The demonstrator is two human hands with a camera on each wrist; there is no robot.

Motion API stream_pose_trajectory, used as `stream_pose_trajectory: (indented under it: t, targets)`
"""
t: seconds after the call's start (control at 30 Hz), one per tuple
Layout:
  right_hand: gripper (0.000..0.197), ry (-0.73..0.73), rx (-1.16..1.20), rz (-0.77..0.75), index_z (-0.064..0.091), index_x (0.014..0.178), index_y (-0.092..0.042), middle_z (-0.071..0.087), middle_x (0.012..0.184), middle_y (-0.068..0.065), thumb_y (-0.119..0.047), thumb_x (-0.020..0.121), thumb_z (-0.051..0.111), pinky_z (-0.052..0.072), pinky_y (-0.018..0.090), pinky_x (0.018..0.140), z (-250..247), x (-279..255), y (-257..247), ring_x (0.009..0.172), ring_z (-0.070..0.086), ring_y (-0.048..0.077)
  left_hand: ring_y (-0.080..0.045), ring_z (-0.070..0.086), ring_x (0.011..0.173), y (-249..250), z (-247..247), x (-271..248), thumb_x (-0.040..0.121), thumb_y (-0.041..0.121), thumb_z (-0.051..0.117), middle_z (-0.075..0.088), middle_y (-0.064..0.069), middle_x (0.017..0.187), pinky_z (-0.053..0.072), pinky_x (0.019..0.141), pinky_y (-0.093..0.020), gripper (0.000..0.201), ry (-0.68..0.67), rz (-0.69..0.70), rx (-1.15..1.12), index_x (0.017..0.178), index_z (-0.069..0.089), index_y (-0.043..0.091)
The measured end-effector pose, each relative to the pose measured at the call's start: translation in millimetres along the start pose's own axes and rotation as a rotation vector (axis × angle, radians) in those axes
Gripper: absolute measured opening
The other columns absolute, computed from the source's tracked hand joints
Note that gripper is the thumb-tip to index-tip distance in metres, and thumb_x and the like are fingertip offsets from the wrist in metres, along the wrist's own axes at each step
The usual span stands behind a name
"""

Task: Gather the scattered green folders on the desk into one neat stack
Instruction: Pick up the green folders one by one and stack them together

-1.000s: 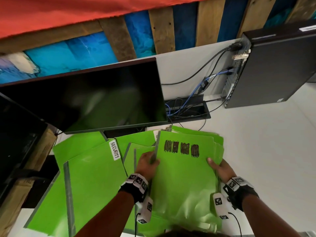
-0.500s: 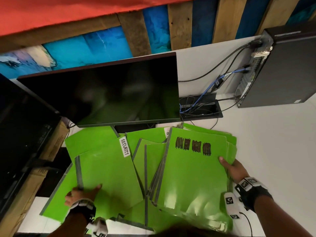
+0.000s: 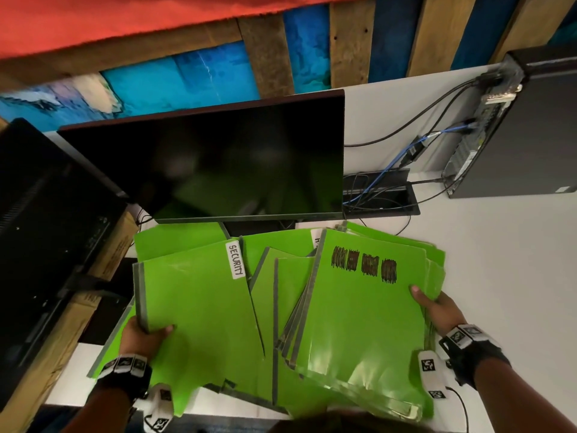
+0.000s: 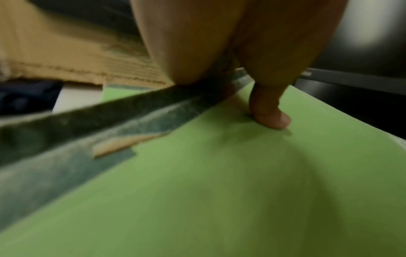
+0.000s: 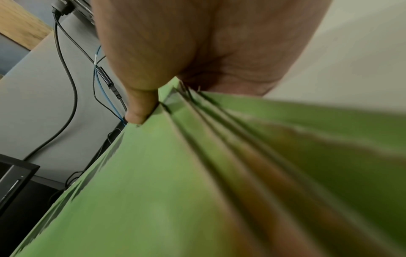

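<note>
Two hands show: the left hand (image 3: 142, 337) and the right hand (image 3: 438, 310). Green folders (image 3: 199, 307) lie fanned and overlapping on the bench (image 3: 499, 276); at least seven separate covers can be told apart, though the right-hand bundle hides its exact number. Two dark monitors (image 3: 218, 160) stand behind them. One computer tower (image 3: 537, 132). Two white labels (image 3: 235, 260) are visible, and one blue cable (image 3: 415, 148) among several black ones.

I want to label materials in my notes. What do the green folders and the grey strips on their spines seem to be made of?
The green folders look like thin glossy card, perhaps laminated: lamp glare shows on the covers. The grey strips look like matte cloth or paper tape; one torn patch shows tan board beneath.
</note>
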State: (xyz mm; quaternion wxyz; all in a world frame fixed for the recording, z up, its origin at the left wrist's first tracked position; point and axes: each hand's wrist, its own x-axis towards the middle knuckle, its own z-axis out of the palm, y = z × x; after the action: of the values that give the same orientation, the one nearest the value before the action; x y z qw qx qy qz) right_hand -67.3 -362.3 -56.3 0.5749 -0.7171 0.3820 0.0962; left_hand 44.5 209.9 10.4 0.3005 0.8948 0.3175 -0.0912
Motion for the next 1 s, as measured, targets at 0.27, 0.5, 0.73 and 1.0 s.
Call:
stream_pose_trajectory:
  t: [0.27, 0.5, 0.73, 1.0]
  targets:
    - [0.080, 0.003, 0.022, 0.014, 0.053, 0.130, -0.011, 0.059, 0.129, 0.017, -0.066, 0.072, 0.062, 0.040, 0.041, 0.099, 0, -6, -7, 0.115, 0.057, 0.035, -0.021, 0.068, 0.058, 39, -5, 9, 0.089, 0.001, 0.059, 0.072, -0.012, 0.079, 0.058, 0.057, -0.031, 0.022, -0.201, 0.018, -0.418, 0.110, 0.061, 0.008]
    - [0.080, -0.012, 0.001, 0.009, 0.054, 0.130, -0.014, 0.061, 0.127, 0.014, -0.067, 0.071, 0.062, 0.041, 0.041, 0.098, 0, -3, -3, 0.114, 0.057, 0.033, -0.028, 0.071, 0.064, 51, -7, 21, 0.097, 0.015, 0.046, 0.072, -0.015, 0.080, 0.056, 0.072, -0.043, 0.017, -0.397, -0.107, -0.611, 0.103, 0.060, 0.008]
    - [0.051, -0.008, 0.030, 0.000, 0.055, 0.128, -0.011, 0.062, 0.124, 0.016, -0.041, 0.087, 0.060, 0.041, 0.034, 0.092, -1, 0, -2, 0.111, 0.059, 0.032, -0.028, 0.072, 0.064, 43, -22, 18, 0.099, 0.017, 0.039, 0.074, -0.014, 0.076, 0.060, 0.058, -0.040, 0.029, -0.426, -0.136, -0.621, 0.112, 0.057, -0.001]
    - [0.091, -0.028, 0.051, 0.002, 0.058, 0.120, -0.021, 0.065, 0.110, 0.006, -0.080, 0.051, 0.064, 0.044, 0.038, 0.093, -2, 3, -2, 0.099, 0.061, 0.025, -0.030, 0.070, 0.058, 73, 29, -29, 0.097, 0.026, 0.042, 0.073, -0.018, 0.073, 0.055, 0.068, -0.043, 0.031, -0.577, -0.235, -0.552, 0.098, 0.063, 0.004]
